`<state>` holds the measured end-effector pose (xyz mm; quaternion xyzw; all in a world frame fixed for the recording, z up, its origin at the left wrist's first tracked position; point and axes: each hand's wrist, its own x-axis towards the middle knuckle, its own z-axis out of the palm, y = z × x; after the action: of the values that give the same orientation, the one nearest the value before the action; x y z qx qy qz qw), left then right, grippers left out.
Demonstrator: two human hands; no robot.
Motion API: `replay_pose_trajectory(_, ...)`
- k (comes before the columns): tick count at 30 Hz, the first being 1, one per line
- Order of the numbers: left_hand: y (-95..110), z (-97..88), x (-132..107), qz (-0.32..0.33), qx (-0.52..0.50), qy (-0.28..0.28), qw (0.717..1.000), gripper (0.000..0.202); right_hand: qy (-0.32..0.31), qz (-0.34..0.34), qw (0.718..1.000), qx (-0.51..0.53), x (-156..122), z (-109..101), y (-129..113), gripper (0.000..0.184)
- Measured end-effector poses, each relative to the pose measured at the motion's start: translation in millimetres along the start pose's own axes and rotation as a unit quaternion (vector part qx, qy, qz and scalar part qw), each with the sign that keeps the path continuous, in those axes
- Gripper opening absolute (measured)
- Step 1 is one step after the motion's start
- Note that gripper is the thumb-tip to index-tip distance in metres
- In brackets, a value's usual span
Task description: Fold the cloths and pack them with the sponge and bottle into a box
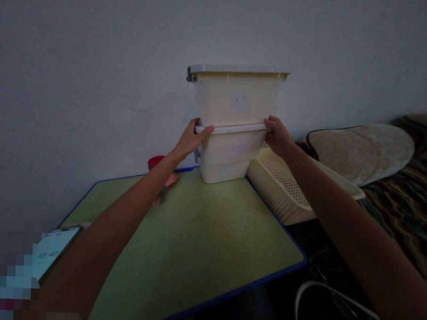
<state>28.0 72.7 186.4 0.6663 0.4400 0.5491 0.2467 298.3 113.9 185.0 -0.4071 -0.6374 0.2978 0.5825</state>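
Cream storage boxes stand stacked on the green table (196, 234), close to the wall. The top box (219, 96) has a pale lid, a grey latch at its left end and a small paper label. Beneath it is a second box (217, 143) with a white lid rim; a lower section (213, 173) bears another label. My left hand (192, 138) grips the left end of the second box's rim, thumb in front. At the right end of that rim, my right hand (278, 137) is closed around the edge, its fingers partly hidden.
Right of the table sits a cream perforated basket (269, 181). Red and pink items (170, 179) lie behind my left forearm. A phone (56, 250) is at the left. Cushions (362, 154) and striped fabric are on the right; a white strap (321, 285) hangs below.
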Motion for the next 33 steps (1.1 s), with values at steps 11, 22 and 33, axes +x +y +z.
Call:
replay_pose_trajectory(11,-27.5,0.5,22.7,0.061,0.048,0.034,0.996,0.059,0.087,0.015,0.996,0.014,22.8,22.7,26.6,0.069)
replay_pose_trajectory(22,-42.5,5.2,31.5,0.038,0.02,0.046,0.998,0.059,0.12,0.005,0.993,0.008,30.5,33.1,42.8,0.061)
replay_pose_trajectory(33,-53.5,9.6,39.8,0.047,-0.019,0.057,0.997,0.065,0.136,-0.005,0.991,0.017,33.2,36.3,46.5,0.054)
